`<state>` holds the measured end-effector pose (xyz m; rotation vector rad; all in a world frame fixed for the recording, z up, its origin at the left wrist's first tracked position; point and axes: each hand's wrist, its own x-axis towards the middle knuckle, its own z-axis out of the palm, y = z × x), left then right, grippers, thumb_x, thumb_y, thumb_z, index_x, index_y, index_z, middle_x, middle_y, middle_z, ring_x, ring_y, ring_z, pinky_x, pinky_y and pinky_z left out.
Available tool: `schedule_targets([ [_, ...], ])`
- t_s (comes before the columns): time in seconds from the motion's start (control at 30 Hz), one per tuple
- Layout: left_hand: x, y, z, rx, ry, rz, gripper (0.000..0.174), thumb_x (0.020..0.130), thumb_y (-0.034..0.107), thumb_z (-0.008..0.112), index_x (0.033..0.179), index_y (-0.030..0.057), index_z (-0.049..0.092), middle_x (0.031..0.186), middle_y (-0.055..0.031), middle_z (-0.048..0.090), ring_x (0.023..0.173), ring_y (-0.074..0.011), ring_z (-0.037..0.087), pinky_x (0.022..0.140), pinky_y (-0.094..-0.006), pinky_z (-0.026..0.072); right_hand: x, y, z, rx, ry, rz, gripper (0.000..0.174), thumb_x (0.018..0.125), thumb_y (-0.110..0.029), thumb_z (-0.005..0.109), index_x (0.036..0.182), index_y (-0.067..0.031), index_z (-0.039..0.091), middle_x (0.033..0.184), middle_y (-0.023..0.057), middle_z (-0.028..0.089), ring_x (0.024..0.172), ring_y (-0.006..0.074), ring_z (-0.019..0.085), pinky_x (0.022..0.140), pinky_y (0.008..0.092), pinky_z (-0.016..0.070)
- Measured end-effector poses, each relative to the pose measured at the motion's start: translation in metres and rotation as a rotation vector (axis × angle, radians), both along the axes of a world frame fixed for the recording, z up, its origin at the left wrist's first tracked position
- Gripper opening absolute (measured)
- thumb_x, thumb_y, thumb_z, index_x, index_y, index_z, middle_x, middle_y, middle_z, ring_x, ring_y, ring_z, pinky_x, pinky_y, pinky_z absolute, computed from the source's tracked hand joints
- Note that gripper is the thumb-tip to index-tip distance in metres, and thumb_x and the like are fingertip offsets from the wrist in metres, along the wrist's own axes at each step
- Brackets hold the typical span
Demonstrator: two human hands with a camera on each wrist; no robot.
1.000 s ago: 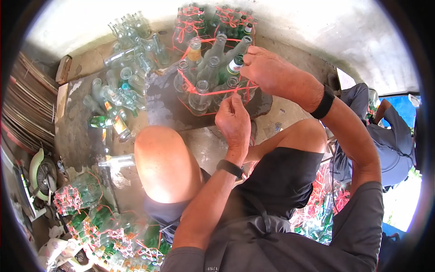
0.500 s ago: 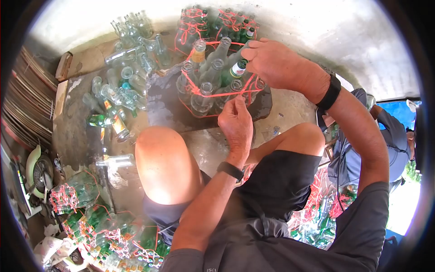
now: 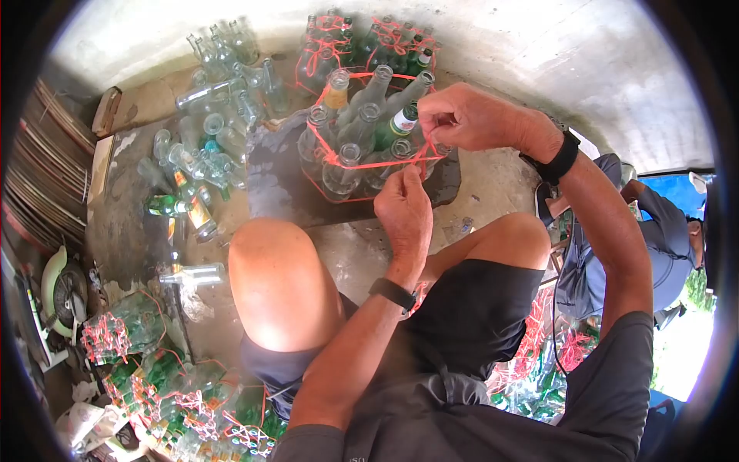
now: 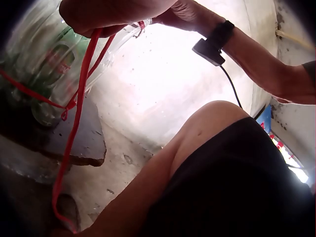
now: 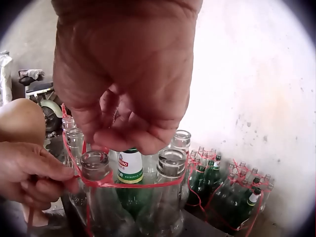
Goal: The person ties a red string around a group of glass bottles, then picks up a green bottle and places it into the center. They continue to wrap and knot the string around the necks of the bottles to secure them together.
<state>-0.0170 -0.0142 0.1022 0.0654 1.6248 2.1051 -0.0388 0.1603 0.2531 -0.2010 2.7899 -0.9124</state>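
A group of clear glass bottles (image 3: 350,173) stands upright on a dark stone slab (image 3: 269,181), with a green bottle (image 3: 405,118) with a white neck label among them. Red plastic string (image 3: 369,164) runs round the bottles near their necks and again lower down. At the near side my left hand (image 3: 406,212) pinches the string between thumb and fingers; a long tail of string (image 4: 74,123) hangs below it in the left wrist view. Over the right-hand bottles my right hand (image 3: 481,119) has its fingers curled, pinching string that rises from the loop.
Behind the slab stand bundles of bottles (image 3: 323,58) tied with red string. Loose bottles (image 3: 219,158) lie on the floor to the left. More tied bottles (image 3: 127,327) sit at lower left. Another person (image 3: 654,246) is at the right. A scooter (image 5: 47,103) shows in the right wrist view.
My right hand has drawn from the far right bottle's neck toward me and to the right, uncovering that bottle. The left hand keeps its pinch at the near side, slightly lower.
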Motion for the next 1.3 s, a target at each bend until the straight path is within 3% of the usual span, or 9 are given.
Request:
schedule_targets([
  [0.17, 0.001, 0.002, 0.008, -0.019, -0.004, 0.012, 0.028, 0.104, 0.015, 0.064, 0.094, -0.0099, 0.073, 0.073, -0.005, 0.066, 0.069, -0.0084, 0.055, 0.063, -0.0302, 0.0483, -0.002, 0.003, 0.005, 0.007, -0.041, -0.036, 0.013, 0.08, -0.002, 0.065, 0.081, -0.0049, 0.052, 0.069, 0.0075, 0.051, 0.063, 0.0219, 0.047, 0.059, 0.0374, 0.04],
  [0.23, 0.002, 0.004, 0.017, 0.064, -0.013, 0.072, 0.03, 0.103, 0.015, 0.063, 0.078, -0.0014, 0.066, 0.066, 0.0064, 0.051, 0.061, -0.0015, 0.042, 0.053, -0.0245, 0.0329, -0.004, 0.004, 0.007, 0.155, 0.025, -0.011, 0.013, 0.081, -0.005, 0.066, 0.083, -0.0065, 0.053, 0.067, 0.0081, 0.051, 0.062, 0.0262, 0.05, 0.058, 0.04, 0.0402],
  [0.47, 0.001, 0.005, 0.019, 0.077, -0.01, 0.055, 0.027, 0.102, 0.014, 0.064, 0.081, -0.0021, 0.069, 0.07, 0.006, 0.055, 0.065, -0.0016, 0.044, 0.057, -0.023, 0.0335, -0.018, 0.012, 0.014, 0.21, -0.02, -0.026, 0.012, 0.081, -0.007, 0.067, 0.078, -0.0067, 0.055, 0.065, 0.0083, 0.052, 0.062, 0.0318, 0.053, 0.059, 0.0435, 0.041],
  [0.53, 0.0, 0.004, 0.017, 0.06, -0.006, 0.012, 0.028, 0.104, 0.016, 0.067, 0.091, -0.0084, 0.07, 0.071, 0.0006, 0.059, 0.068, -0.0065, 0.049, 0.061, -0.0285, 0.0433, -0.022, 0.016, 0.013, 0.251, 0.046, -0.002, 0.012, 0.08, -0.008, 0.067, 0.077, -0.0052, 0.056, 0.066, 0.0093, 0.053, 0.063, 0.0321, 0.054, 0.059, 0.0434, 0.0417],
  [0.77, 0.001, 0.005, 0.015, 0.094, -0.035, 0.013, 0.029, 0.104, 0.016, 0.067, 0.089, -0.0078, 0.069, 0.07, 0.0019, 0.055, 0.067, -0.0059, 0.046, 0.059, -0.0283, 0.0406, -0.037, 0.019, 0.015, 0.291, -0.014, 0.04, 0.006, 0.079, -0.007, 0.066, 0.083, -0.0035, 0.064, 0.069, 0.0108, 0.059, 0.065, 0.0296, 0.057, 0.06, 0.0435, 0.0436],
  [0.83, 0.002, 0.005, 0.014, 0.068, -0.044, -0.001, 0.03, 0.105, 0.017, 0.066, 0.088, -0.0074, 0.069, 0.07, 0.0026, 0.055, 0.067, -0.0058, 0.045, 0.059, -0.0285, 0.0395, -0.04, 0.022, 0.011, 0.216, 0.01, 0.045, 0.007, 0.08, 0.001, 0.062, 0.083, -0.0011, 0.056, 0.065, 0.0118, 0.049, 0.059, 0.0254, 0.047, 0.058, 0.0406, 0.0399],
  [0.97, 0.004, 0.007, 0.011, 0.068, -0.029, 0.015, 0.027, 0.104, 0.016, 0.064, 0.084, -0.0007, 0.07, 0.071, 0.0061, 0.056, 0.063, -0.0004, 0.045, 0.055, -0.0216, 0.0319, -0.047, 0.024, 0.008, 0.157, 0.022, 0.023, 0.006, 0.08, 0.001, 0.062, 0.081, -0.0002, 0.056, 0.065, 0.0116, 0.05, 0.059, 0.0238, 0.046, 0.058, 0.0401, 0.0397],
  [1.23, 0.005, 0.007, 0.009, 0.103, -0.06, 0.01, 0.024, 0.105, 0.016, 0.064, 0.095, -0.0029, 0.075, 0.077, 0.0028, 0.064, 0.068, -0.0031, 0.051, 0.059, -0.0217, 0.0388, -0.058, 0.035, -0.002, 0.13, 0.061, 0.11, 0.01, 0.082, -0.002, 0.061, 0.086, 0.003, 0.068, 0.073, 0.0117, 0.066, 0.064, 0.0222, 0.062, 0.061, 0.0363, 0.0494],
  [1.3, 0.004, 0.007, 0.015, 0.106, -0.066, 0.012, 0.026, 0.106, 0.016, 0.064, 0.093, -0.0049, 0.072, 0.075, 0.0033, 0.06, 0.068, -0.0039, 0.048, 0.06, -0.0245, 0.0393, -0.06, 0.032, 0.006, 0.126, 0.0, 0.087, 0.012, 0.083, -0.002, 0.061, 0.089, 0.0036, 0.07, 0.076, 0.0121, 0.068, 0.065, 0.0218, 0.064, 0.063, 0.0359, 0.0511],
])
